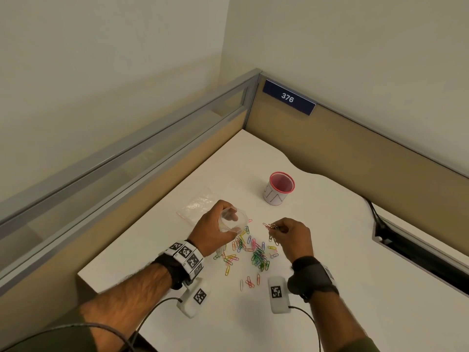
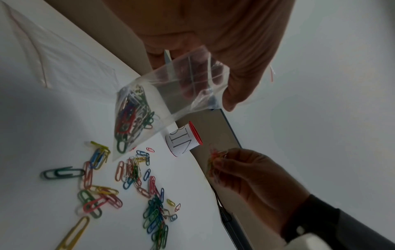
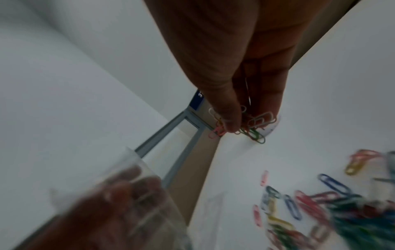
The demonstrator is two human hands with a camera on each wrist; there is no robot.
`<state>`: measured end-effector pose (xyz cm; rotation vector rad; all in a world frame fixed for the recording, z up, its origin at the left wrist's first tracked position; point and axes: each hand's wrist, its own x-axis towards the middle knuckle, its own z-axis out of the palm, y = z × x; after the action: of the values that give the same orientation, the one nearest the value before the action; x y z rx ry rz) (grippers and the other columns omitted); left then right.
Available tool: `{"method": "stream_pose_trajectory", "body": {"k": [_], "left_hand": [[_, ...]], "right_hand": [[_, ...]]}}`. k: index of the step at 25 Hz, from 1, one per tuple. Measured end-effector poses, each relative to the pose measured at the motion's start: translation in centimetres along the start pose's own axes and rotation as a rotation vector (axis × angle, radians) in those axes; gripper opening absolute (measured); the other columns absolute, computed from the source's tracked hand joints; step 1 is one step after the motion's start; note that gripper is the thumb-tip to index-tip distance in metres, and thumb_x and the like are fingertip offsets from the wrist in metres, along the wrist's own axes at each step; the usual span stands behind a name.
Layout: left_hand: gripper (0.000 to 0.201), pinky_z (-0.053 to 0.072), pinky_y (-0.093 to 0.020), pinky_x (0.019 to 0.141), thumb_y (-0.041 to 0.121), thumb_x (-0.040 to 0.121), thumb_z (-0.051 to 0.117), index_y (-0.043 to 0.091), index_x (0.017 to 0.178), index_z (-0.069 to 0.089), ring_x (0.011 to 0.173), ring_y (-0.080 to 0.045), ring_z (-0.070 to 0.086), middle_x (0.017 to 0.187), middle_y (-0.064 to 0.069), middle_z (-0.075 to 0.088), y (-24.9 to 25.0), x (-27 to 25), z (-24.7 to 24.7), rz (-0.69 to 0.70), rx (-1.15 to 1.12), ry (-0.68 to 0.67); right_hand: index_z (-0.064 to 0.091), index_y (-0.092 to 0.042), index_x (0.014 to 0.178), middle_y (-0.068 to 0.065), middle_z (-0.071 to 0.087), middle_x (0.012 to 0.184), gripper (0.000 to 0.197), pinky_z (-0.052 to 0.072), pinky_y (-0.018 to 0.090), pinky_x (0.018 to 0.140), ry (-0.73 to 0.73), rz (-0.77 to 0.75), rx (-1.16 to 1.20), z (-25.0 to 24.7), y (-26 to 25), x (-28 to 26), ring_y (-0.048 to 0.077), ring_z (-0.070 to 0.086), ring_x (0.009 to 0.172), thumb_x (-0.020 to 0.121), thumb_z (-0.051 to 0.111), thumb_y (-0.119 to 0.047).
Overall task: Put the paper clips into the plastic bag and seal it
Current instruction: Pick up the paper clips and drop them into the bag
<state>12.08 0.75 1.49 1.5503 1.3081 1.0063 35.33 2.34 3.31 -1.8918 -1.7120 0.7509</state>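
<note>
A spare clear bag [image 1: 196, 204] lies flat on the smooth white table [image 1: 330, 262]. The left hand [image 1: 215, 231] grips a crinkly plastic bag [image 2: 171, 94] open, wire paper clips [image 1: 251, 255] scattered below; the right hand [image 1: 295, 236] pinches a clip bunch [image 1: 271, 227]. A red-rimmed cylindrical cup [image 1: 279, 188] stands behind.

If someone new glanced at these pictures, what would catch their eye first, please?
The bright scatter of paper clips on the white desk between both hands. Above it, the left hand holds an open plastic bag, partly filled, while the right hand pinches a bunch of clips.

black wrist straps [image 1: 175, 273] | checkered marker bands [image 1: 186, 254] | white camera pods [image 1: 278, 294] | dark cables [image 1: 152, 307]
</note>
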Motion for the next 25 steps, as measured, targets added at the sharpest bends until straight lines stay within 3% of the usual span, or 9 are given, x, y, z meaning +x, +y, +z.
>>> {"method": "stream_pose_trajectory", "body": {"k": [5,10,16,21,23,25], "left_hand": [[0.045,0.049,-0.023,0.091,0.019,0.079,0.082,0.024,0.111,0.051,0.108,-0.009,0.061,0.102,0.01,0.067,0.8,0.6,0.8,0.008,0.012,-0.032],[0.042,0.049,-0.025,0.091,0.021,0.081,0.079,0.025,0.11,0.05,0.109,-0.011,0.061,0.103,0.009,0.067,1.6,0.9,1.7,0.031,0.006,-0.05],[0.041,0.055,-0.028,0.081,0.014,0.079,0.078,0.021,0.111,0.052,0.097,-0.017,0.067,0.1,0.005,0.067,2.4,1.0,1.5,0.034,-0.046,-0.035],[0.041,0.054,-0.035,0.095,0.016,0.079,0.079,0.025,0.108,0.051,0.111,-0.011,0.063,0.102,0.011,0.069,1.7,1.3,1.3,0.029,-0.036,-0.027],[0.042,0.053,-0.036,0.097,0.015,0.079,0.079,0.026,0.109,0.051,0.112,-0.01,0.062,0.102,0.01,0.068,1.4,1.2,0.8,0.023,-0.044,-0.014],[0.044,0.053,-0.034,0.097,0.014,0.079,0.08,0.025,0.11,0.051,0.112,-0.008,0.062,0.102,0.011,0.068,1.0,1.1,0.2,0.019,-0.053,-0.003]], "right_hand": [[0.073,-0.016,0.09,-0.005,0.072,0.08,0.009,0.052,0.01,0.066,0.014,-0.197,0.167,-3.3,-5.8,-1.3,0.006,0.065,0.071,0.082,0.073,-0.013],[0.074,-0.018,0.092,-0.008,0.072,0.083,0.01,0.054,0.013,0.072,0.049,-0.296,0.288,-3.0,-9.4,-1.8,0.007,0.066,0.076,0.083,0.073,-0.016],[0.071,-0.021,0.091,-0.007,0.072,0.088,0.007,0.055,0.015,0.072,-0.027,-0.256,0.272,-1.1,-9.2,-2.8,0.007,0.068,0.081,0.085,0.071,-0.019],[0.071,-0.018,0.094,-0.013,0.068,0.087,0.012,0.051,0.007,0.075,0.137,-0.248,0.271,-2.6,-8.1,-2.3,0.001,0.065,0.082,0.088,0.065,-0.01],[0.07,-0.017,0.095,-0.009,0.069,0.089,0.012,0.05,0.011,0.078,0.154,-0.169,0.202,-2.7,-5.5,-1.1,0.004,0.064,0.083,0.089,0.063,-0.01],[0.07,-0.014,0.099,0.0,0.071,0.099,0.015,0.05,0.023,0.086,0.102,-0.029,0.019,-1.5,-1.3,0.0,0.014,0.065,0.09,0.09,0.061,-0.008]]}}
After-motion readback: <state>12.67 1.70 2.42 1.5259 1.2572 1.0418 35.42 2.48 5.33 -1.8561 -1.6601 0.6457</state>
